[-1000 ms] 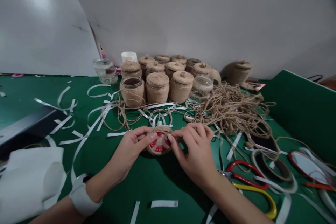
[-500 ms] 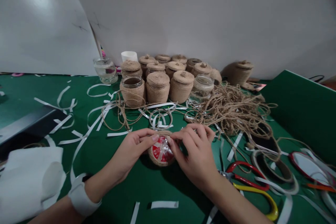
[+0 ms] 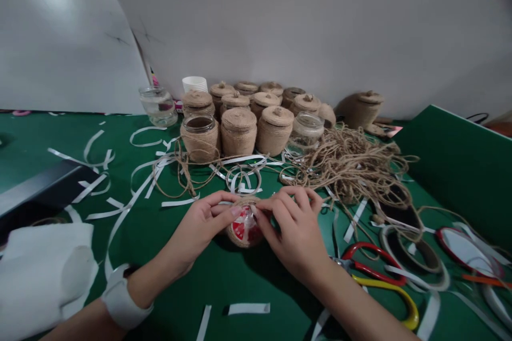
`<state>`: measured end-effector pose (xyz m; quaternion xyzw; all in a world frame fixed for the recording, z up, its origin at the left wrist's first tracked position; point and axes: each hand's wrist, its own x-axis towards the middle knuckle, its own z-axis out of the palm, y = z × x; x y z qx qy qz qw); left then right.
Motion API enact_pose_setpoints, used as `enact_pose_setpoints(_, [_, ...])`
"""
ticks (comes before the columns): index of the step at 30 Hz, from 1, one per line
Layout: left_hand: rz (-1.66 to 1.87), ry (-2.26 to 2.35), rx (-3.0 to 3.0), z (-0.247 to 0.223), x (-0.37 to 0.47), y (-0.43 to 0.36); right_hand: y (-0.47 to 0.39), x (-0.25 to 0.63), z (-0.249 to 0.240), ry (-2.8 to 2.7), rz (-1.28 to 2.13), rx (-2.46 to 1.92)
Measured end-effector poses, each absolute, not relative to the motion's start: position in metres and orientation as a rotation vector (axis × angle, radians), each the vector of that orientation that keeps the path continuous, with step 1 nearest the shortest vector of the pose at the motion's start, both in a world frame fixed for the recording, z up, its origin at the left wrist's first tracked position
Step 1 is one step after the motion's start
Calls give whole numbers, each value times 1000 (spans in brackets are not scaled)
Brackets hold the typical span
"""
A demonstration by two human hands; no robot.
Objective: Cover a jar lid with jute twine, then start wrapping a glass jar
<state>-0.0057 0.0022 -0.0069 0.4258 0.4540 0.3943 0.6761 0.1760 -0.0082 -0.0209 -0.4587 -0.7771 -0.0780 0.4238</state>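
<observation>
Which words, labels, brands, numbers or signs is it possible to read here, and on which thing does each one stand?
No text can be read with certainty.
Round red piece: small pale marks, perhaps letters, too blurred to read.
White board: thin dark crossed lines, no readable word or number.

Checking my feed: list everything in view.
Twine-rimmed disc: one, red, between hands
Wrapped jars: about twelve, brown, back
Glass jars: two, clear, back
Cup stack: one, white, back
Twine heap: one, brown, right
Strips: many, white, scattered
Tape roll: one, brownish, right
Handles: several, red and yellow, right
Oval: one, red-edged, right
Sheet: one, white, lower left
Slab: one, dark, left
Board: one, green, right
Table: one, green, underneath
Watch: one, white, left wrist
Left hand, right hand: two, bare, on disc
</observation>
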Motion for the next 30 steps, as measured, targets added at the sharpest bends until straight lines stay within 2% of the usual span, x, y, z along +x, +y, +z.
enact_pose_setpoints(14, [989,1159,890,-3,-8,6,-7,179,-21,-1956,-200,-1227])
enact_pose_setpoints(30, [917,1062,940,-1,-5,3,-7,178,-21,-1912,-148,-1181])
